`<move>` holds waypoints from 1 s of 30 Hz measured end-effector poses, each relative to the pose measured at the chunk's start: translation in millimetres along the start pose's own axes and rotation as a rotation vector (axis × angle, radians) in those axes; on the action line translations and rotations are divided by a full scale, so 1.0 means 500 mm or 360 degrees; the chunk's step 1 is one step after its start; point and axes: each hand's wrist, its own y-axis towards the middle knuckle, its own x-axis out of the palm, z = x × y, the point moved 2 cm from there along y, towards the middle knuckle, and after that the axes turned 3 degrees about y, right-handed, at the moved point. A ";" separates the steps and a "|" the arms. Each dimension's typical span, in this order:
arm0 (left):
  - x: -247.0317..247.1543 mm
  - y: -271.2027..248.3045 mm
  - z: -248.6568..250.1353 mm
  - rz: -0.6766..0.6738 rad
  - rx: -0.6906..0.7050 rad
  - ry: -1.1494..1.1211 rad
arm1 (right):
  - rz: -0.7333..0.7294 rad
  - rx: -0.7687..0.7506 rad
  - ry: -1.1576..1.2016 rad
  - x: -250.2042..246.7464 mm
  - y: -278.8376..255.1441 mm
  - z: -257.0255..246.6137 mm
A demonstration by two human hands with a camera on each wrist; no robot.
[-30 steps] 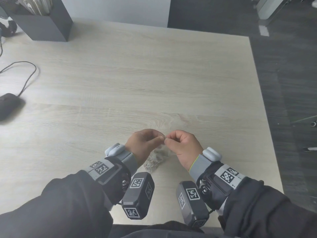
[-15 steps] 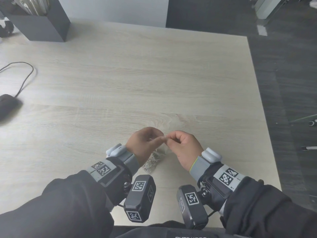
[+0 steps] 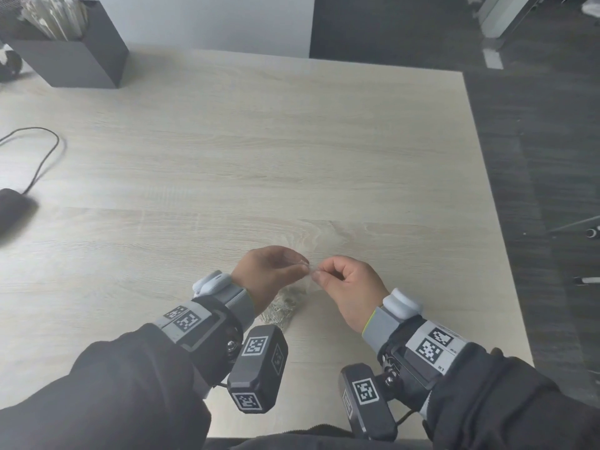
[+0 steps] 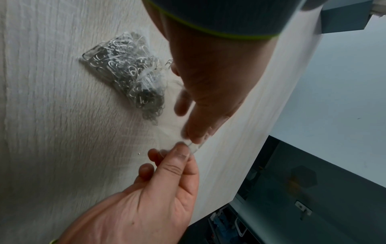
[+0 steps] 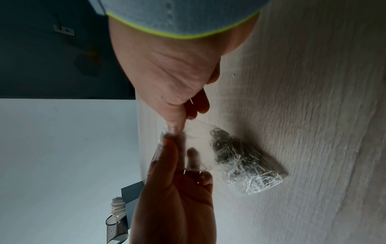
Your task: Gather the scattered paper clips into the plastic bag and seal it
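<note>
A clear plastic bag [image 3: 289, 303] filled with silver paper clips [image 4: 125, 74] lies on the pale wooden table [image 3: 292, 157], near its front edge. My left hand [image 3: 303, 271] and right hand [image 3: 319, 276] both pinch the bag's top strip between thumb and forefinger, close together and lifted a little above the table. The left wrist view has my left hand [image 4: 177, 153] below and my right hand [image 4: 192, 137] above, meeting on the clear strip. From the right wrist, the clips [image 5: 240, 158] bunch in the bag's lower end under my right hand [image 5: 177, 127].
A black holder [image 3: 74, 60] with white sticks stands at the far left corner. A dark mouse [image 3: 13, 206] and its cable [image 3: 42, 157] lie at the left edge. The table's right edge [image 3: 487, 206] drops to dark floor.
Both hands still pinch the bag's top. Their fingertips, which were touching, now stand slightly apart along the strip. The bag's filled end has stayed on the table.
</note>
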 end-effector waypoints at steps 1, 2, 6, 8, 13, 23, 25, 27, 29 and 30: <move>0.000 0.001 0.001 0.0013 -0.0004 0.0017 | -0.0011 0.0008 0.0013 -0.001 0.000 0.002; 0.001 0.002 0.003 0.0027 -0.0008 0.0035 | -0.0017 0.0019 0.0033 -0.003 0.000 0.005; 0.008 0.012 0.003 0.0130 -0.0005 0.0041 | 0.0016 -0.0001 0.0038 -0.015 0.003 0.012; 0.011 0.016 0.001 0.0151 -0.0004 0.0029 | 0.0030 -0.0022 -0.0046 -0.018 0.006 0.014; 0.021 0.024 0.004 0.0174 0.0001 0.0013 | 0.0098 0.0023 -0.0130 -0.022 0.020 0.023; 0.017 0.039 0.007 0.0311 -0.0048 -0.0027 | 0.0128 0.0158 -0.0138 -0.041 0.042 0.045; 0.020 0.041 0.007 0.0393 -0.0050 -0.0028 | 0.0112 0.0158 -0.0172 -0.042 0.045 0.046; 0.019 0.045 -0.001 0.0422 -0.0051 -0.0008 | 0.0096 0.0147 -0.0190 -0.042 0.047 0.044; 0.017 0.048 -0.005 0.0425 -0.0073 -0.0012 | 0.0077 0.0159 -0.0155 -0.042 0.046 0.040; 0.015 0.050 -0.007 0.0419 -0.0084 -0.0007 | 0.0057 0.0177 -0.0118 -0.042 0.045 0.040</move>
